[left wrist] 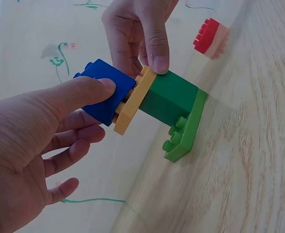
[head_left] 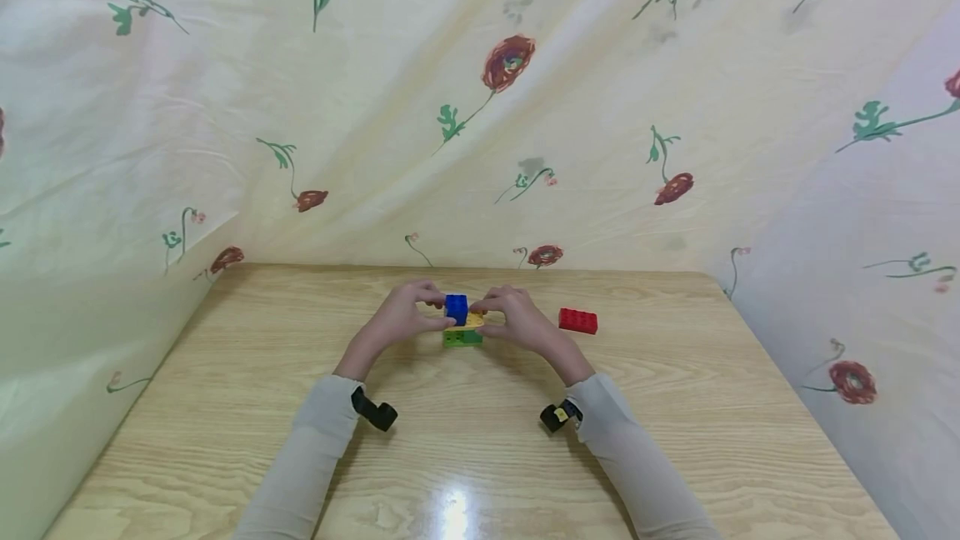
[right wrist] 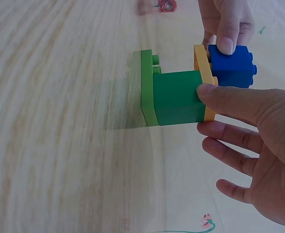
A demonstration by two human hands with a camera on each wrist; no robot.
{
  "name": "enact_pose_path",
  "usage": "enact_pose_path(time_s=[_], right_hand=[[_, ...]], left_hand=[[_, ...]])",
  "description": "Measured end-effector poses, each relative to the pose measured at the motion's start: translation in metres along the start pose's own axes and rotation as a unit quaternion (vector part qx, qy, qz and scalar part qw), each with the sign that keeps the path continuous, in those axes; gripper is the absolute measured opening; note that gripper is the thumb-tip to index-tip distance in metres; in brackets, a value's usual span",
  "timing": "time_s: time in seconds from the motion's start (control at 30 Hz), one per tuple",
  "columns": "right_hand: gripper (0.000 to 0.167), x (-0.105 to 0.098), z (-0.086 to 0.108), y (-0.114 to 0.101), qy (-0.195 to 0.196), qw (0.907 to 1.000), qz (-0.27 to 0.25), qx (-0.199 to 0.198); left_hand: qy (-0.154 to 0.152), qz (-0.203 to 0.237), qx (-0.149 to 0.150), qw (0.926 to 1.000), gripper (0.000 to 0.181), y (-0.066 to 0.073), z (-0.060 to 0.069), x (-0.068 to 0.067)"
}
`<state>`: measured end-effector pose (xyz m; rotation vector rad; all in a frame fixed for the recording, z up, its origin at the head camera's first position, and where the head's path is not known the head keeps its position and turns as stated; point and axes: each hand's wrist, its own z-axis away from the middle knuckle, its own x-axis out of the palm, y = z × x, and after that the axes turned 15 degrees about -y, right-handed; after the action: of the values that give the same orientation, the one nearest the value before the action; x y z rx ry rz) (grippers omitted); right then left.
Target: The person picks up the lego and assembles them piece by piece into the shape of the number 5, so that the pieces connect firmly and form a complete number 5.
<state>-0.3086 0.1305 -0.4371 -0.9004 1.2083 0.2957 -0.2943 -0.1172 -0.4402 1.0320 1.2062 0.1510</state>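
- Left hand [head_left: 405, 311] pinches the blue block [head_left: 456, 309], above the yellow brick [left wrist: 134, 103]!
- Right hand [head_left: 521, 319] grips that yellow brick, atop the dark green block [left wrist: 170, 99] and light green brick [left wrist: 190, 132]!
- Stack's toward the table's [head_left: 465, 415] far edge, red block [head_left: 578, 321] rightward!

In the head view, the yellow plate [head_left: 476, 321] hides the top of the dark green block [left wrist: 169, 99]; my sleeves [head_left: 300, 457] run off the bottom. Closer, my left hand [left wrist: 33, 141] covers part of the blue block [left wrist: 117, 96] with its thumb.
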Motion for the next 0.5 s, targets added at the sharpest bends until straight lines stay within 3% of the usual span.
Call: enact_pose_path(time_s=[0.5], right_hand=[[0.033, 0.0007, 0.0001, -0.001, 0.002, 1.0, 0.0, -0.005]], left_hand=[[-0.015, -0.012, -0.005, 0.9998, 0.026, -0.0014, 0.002, -0.0055]])
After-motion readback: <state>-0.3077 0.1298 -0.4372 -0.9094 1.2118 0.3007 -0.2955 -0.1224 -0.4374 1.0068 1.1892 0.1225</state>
